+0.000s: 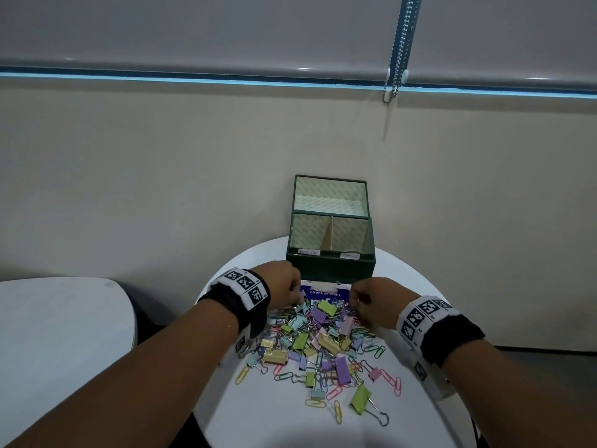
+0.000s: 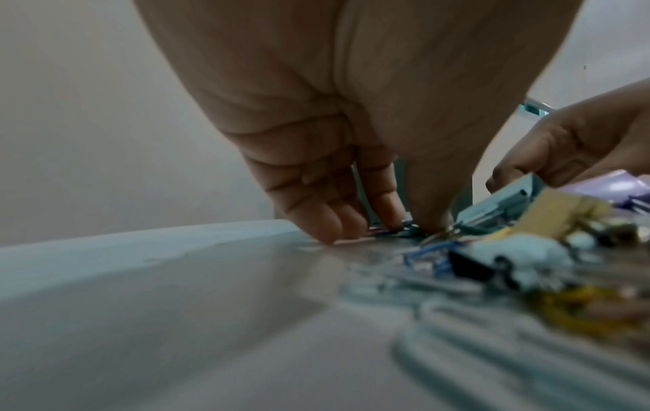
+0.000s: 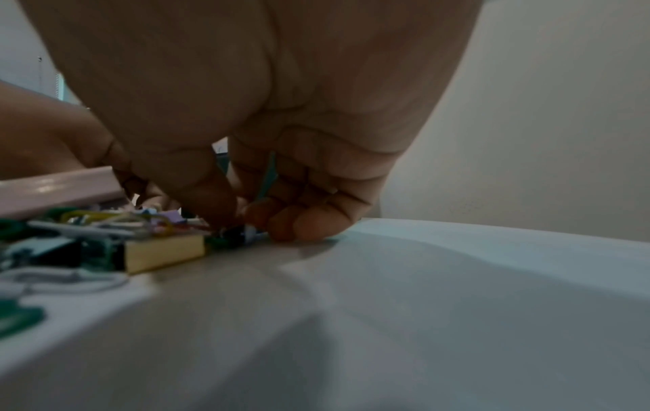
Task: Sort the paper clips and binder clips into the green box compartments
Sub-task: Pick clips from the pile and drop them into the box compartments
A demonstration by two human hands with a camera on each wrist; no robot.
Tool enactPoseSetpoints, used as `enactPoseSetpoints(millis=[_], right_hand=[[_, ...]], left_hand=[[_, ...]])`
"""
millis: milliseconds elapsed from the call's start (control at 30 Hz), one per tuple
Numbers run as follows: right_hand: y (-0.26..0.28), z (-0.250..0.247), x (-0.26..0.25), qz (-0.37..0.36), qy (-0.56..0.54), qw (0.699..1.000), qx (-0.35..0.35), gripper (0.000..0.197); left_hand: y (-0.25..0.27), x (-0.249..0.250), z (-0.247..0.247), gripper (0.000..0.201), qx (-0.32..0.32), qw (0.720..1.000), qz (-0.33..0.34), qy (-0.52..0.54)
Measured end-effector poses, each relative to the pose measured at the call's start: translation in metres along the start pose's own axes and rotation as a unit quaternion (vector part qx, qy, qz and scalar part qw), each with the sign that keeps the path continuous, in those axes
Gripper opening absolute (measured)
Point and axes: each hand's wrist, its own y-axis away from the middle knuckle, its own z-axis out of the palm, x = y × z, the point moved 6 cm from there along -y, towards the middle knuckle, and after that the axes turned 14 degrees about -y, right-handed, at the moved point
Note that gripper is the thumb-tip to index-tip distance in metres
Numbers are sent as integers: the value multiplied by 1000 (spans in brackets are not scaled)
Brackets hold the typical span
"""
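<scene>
A heap of pastel binder clips and paper clips (image 1: 318,339) lies on the round white table (image 1: 268,415). Behind it stands the green box (image 1: 331,265), lid up, with a divider between two labelled compartments that both look empty. My left hand (image 1: 292,297) reaches down at the heap's far left edge. In the left wrist view my left hand (image 2: 404,222) pinches a small teal clip between thumb and forefinger. My right hand (image 1: 357,302) is at the far right edge. In the right wrist view my right hand (image 3: 239,219) has curled fingers trapping a teal paper clip (image 3: 268,175) and fingertips on a dark clip.
A blue printed card (image 1: 324,294) lies between the box and the heap. Loose clips, among them a large green binder clip (image 1: 361,399), are scattered toward the near edge. A second white table (image 1: 64,334) stands to the left. The wall is close behind the box.
</scene>
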Motion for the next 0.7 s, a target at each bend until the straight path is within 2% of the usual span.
enactPoseSetpoints(millis=[133,233,300,400,433,500,600,700], right_hand=[[3,1,-6,-22,5,1000,-16,16],[5,-3,-8,-24,15,1000,-2,13],[6,-6,-8,-24,11,999,17,13],[7,-5,-10,-24,-9,1000,7,5],[9,-4,-11,-22,-17,1000,-4,1],[9,-2,-11,-25,-20,999,-14,7],[8,-1,-10,-31,-6,999,-15,9],[8,-3,-11,-40,-1,999,6,11]], left_hand=[[9,-8,0,15,5,999,-18,30],[14,-14,-2,8,23,999,-23,36],[18,-18,-9,8,60,997,-35,37],[23,-29,-18,16,111,988,-99,30],[23,-33,-18,18,109,987,-119,16],[23,-38,-13,20,75,988,-131,-21],[22,-35,-10,23,71,991,-98,-54],[17,-17,-8,26,82,995,6,-59]])
